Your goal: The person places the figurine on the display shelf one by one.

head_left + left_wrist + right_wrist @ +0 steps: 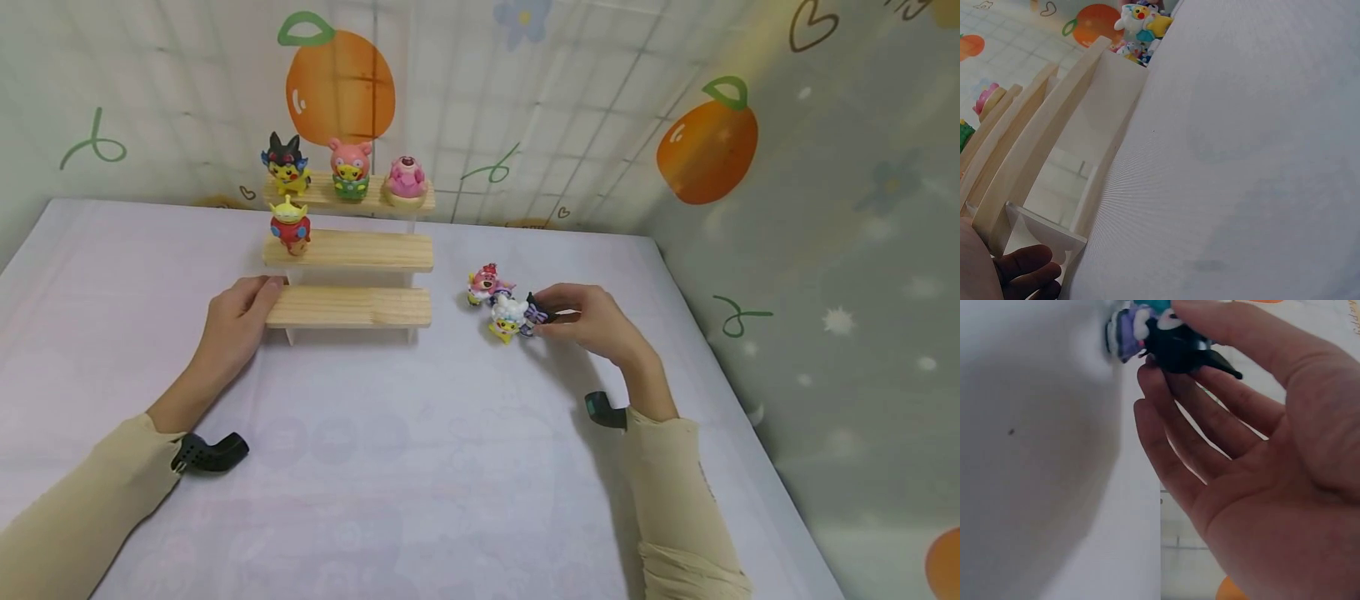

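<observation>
My left hand (238,315) holds the left end of a three-step wooden display stand (348,310), at its lowest board. In the left wrist view, the fingers (1025,265) curl by the white end support, under the board. Right of the stand, my right hand (588,321) pinches a small black and purple figurine (1175,347) between thumb and fingers. Beside that one stands a figurine with a fluffy white top (508,312). Just behind it is a pink figurine with a red top (487,283).
On the top board stand a black-eared yellow figurine (287,167), a pink-hooded figurine (350,169) and a pink figurine on a tan base (407,182). A green-headed figurine (290,225) stands on the middle board's left end. A patterned curtain (570,108) hangs behind the white table (375,483).
</observation>
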The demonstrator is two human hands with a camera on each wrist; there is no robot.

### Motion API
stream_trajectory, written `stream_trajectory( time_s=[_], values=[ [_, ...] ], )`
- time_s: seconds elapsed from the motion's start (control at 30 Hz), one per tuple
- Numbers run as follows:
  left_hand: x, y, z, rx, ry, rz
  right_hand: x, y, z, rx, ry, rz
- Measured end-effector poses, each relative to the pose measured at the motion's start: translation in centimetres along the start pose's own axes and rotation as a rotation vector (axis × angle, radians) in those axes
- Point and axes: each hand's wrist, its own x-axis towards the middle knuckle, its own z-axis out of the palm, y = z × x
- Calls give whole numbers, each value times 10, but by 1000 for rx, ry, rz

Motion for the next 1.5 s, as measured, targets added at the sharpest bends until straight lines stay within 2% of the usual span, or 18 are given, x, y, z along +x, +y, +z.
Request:
stream_trajectory(
  time_s=[0.3,0.4,0.6,0.77,1.1,1.5],
  values=[
    [0,-2,0,0,6,1,-1,0,2,-3,46,5],
    [1,-2,0,-2,6,1,-2,-1,1,-14,118,-9],
    [1,-2,0,1,12,7,-5,-7,-3,43,318,-74],
    [1,-2,0,3,14,5,-5,-12,-2,80,397,-103],
    [-1,0,0,-6,6,-5,-6,-24,-2,86,426,-109],
    [-1,0,-1,-7,2,-4,-5,-58,6,129,390,-239]
  ],
)
